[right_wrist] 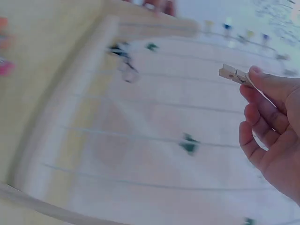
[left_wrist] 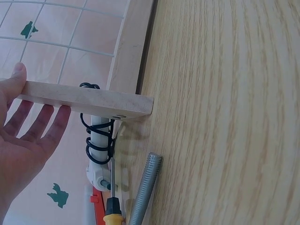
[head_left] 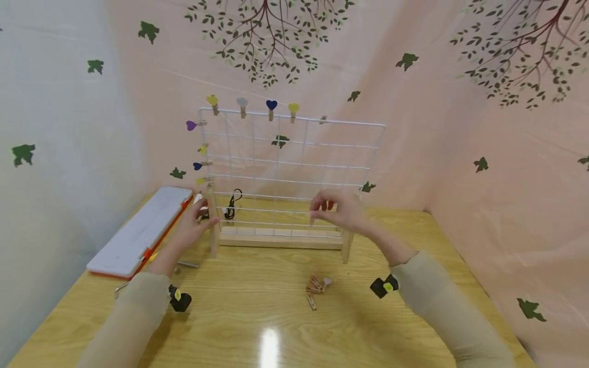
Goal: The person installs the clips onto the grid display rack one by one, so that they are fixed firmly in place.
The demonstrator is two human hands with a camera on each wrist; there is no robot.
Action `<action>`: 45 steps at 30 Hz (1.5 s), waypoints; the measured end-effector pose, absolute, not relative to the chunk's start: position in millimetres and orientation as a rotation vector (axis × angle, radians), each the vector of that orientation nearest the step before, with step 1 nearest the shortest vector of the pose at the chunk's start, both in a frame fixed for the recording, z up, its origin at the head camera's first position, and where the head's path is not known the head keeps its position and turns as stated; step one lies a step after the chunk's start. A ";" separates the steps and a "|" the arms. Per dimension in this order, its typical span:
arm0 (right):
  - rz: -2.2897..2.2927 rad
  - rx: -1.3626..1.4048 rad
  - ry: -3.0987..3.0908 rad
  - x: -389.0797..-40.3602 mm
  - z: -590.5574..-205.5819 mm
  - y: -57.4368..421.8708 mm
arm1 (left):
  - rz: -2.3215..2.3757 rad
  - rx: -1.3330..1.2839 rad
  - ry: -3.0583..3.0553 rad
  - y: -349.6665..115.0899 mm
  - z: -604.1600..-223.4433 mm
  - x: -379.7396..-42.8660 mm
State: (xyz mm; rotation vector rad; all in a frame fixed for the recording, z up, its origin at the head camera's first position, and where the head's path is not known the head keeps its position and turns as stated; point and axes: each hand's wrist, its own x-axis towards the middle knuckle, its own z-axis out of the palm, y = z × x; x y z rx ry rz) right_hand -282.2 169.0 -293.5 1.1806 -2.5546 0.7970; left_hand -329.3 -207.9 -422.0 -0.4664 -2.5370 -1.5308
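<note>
A white wire grid rack [head_left: 276, 179] stands upright on a wooden base. My left hand [head_left: 189, 227] grips its left wooden post [left_wrist: 89, 97], thumb on one side and fingers on the other in the left wrist view. In front of the grid's lower right, my right hand [head_left: 342, 208] pinches a small wooden clothespin [right_wrist: 234, 75] between thumb and forefinger, its jaw end pointing away from the fingers. Heart-topped clothespins in yellow, white, blue and purple, such as the blue one [head_left: 271, 106], line the grid's top and left edges.
Several loose clothespins [head_left: 315, 285] lie on the table before the rack. A white case with orange trim [head_left: 142, 230] is at the left. Near the left post are a black cable [left_wrist: 111, 140], a yellow-handled screwdriver [left_wrist: 113, 213] and a threaded metal rod [left_wrist: 146, 187].
</note>
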 end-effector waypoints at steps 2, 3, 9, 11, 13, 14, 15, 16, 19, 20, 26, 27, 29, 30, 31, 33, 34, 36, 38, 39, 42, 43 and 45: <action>0.734 1.132 -2.505 -282.8 -264.6 175.1 | -1.539 -0.470 -2.533 -207.0 -421.4 -329.6; 0.708 1.098 -2.483 -282.8 -250.5 178.2 | -1.542 -0.475 -2.530 -206.8 -421.0 -330.0; 0.668 0.907 -2.272 -285.1 -179.0 195.7 | -1.540 -0.470 -2.533 -206.9 -419.7 -330.6; 0.662 0.876 -2.200 -289.1 -162.7 200.2 | -1.548 -0.470 -2.534 -207.2 -419.8 -330.4; 0.631 0.850 -2.165 -293.6 -149.8 203.7 | -1.556 -0.472 -2.534 -207.6 -420.1 -330.4; 0.617 0.841 -2.160 -296.2 -144.6 205.0 | -1.562 -0.471 -2.533 -207.8 -420.3 -330.3; 0.600 0.834 -2.162 -298.8 -140.1 205.9 | -1.566 -0.472 -2.532 -208.0 -420.5 -330.4; 0.574 0.829 -2.165 -301.3 -136.3 206.6 | -1.570 -0.470 -2.531 -208.0 -420.2 -330.1; 0.520 0.812 -2.188 -308.8 -128.6 207.7 | -1.560 -0.464 -2.537 -208.2 -420.1 -330.2; 0.509 0.799 -2.207 -311.0 -127.4 207.7 | -1.555 -0.462 -2.539 -208.1 -420.1 -330.6; 0.495 0.755 -2.345 -319.9 -130.2 204.5 | -1.549 -0.469 -2.537 -207.0 -417.9 -328.5; 0.501 0.757 -2.360 -320.8 -131.4 204.1 | -1.549 -0.468 -2.538 -206.9 -417.8 -328.1; 0.516 0.753 -2.385 -322.0 -133.6 203.8 | -1.545 -0.471 -2.539 -206.8 -417.5 -327.3; 0.526 0.752 -2.394 -322.4 -134.4 204.1 | -1.537 -0.474 -2.539 -208.0 -420.6 -329.8; 0.534 0.757 -2.394 -322.7 -135.0 204.5 | -1.533 -0.476 -2.539 -208.1 -420.8 -330.3; 0.535 0.757 -2.392 -323.0 -135.8 205.4 | -1.535 -0.480 -2.534 -208.2 -420.7 -331.2; 0.541 0.757 -2.390 -322.6 -135.9 205.7 | -1.532 -0.485 -2.530 -208.4 -420.9 -331.7; 0.544 0.762 -2.367 -321.1 -136.3 206.6 | -1.525 -0.486 -2.529 -208.5 -420.7 -332.6; 0.535 0.754 -2.322 -317.2 -137.5 207.2 | -1.524 -0.480 -2.534 -208.7 -420.6 -332.9; 0.540 0.759 -2.287 -314.3 -138.9 207.5 | -1.524 -0.479 -2.537 -208.7 -420.7 -332.8; 0.548 0.801 -2.170 -303.1 -149.7 208.3 | -1.522 -0.468 -2.546 -208.6 -421.0 -331.8; 0.557 0.833 -2.135 -299.2 -156.1 208.5 | -1.523 -0.468 -2.548 -208.7 -421.1 -331.3; 0.577 0.912 -2.099 -292.7 -174.2 208.7 | -1.521 -0.466 -2.548 -208.5 -420.7 -329.7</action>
